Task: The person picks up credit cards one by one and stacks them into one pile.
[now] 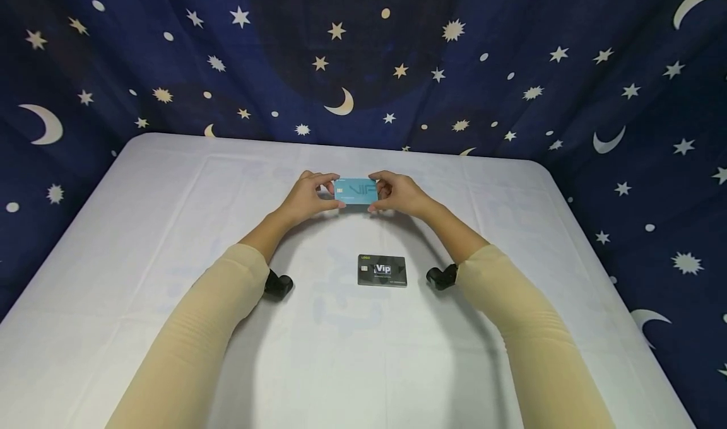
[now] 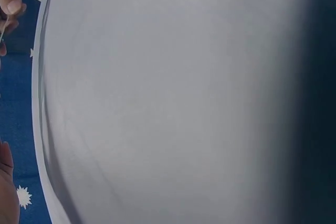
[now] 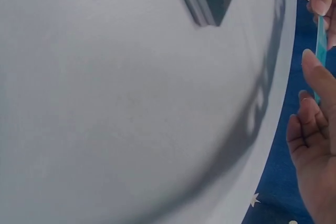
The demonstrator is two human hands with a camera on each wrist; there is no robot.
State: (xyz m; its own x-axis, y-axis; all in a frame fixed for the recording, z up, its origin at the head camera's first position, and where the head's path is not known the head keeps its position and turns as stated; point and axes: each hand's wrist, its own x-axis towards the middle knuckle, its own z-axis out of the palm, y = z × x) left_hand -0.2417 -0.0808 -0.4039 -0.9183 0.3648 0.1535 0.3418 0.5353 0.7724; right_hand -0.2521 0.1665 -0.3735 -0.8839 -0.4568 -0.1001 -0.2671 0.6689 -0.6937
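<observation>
Both hands hold up a light blue card (image 1: 355, 191) by its two short ends, its printed face with "VIP" lettering and a chip toward the head camera. My left hand (image 1: 309, 197) pinches the left end between thumb and fingers. At the other end, my right hand (image 1: 400, 193) pinches it the same way, covering part of the lettering. The right wrist view shows the blue card (image 3: 321, 43) edge-on between the hands. Nearer to me, a black card (image 1: 382, 271) marked "Vip" lies on top of a small stack on the white tabletop.
A white cloth covers the table (image 1: 187, 227), whose far edge meets a dark blue curtain (image 1: 363, 57) with moons and stars. Black wrist-worn devices (image 1: 278, 284) stick out from both beige sleeves (image 1: 193, 334), low on either side of the black card stack.
</observation>
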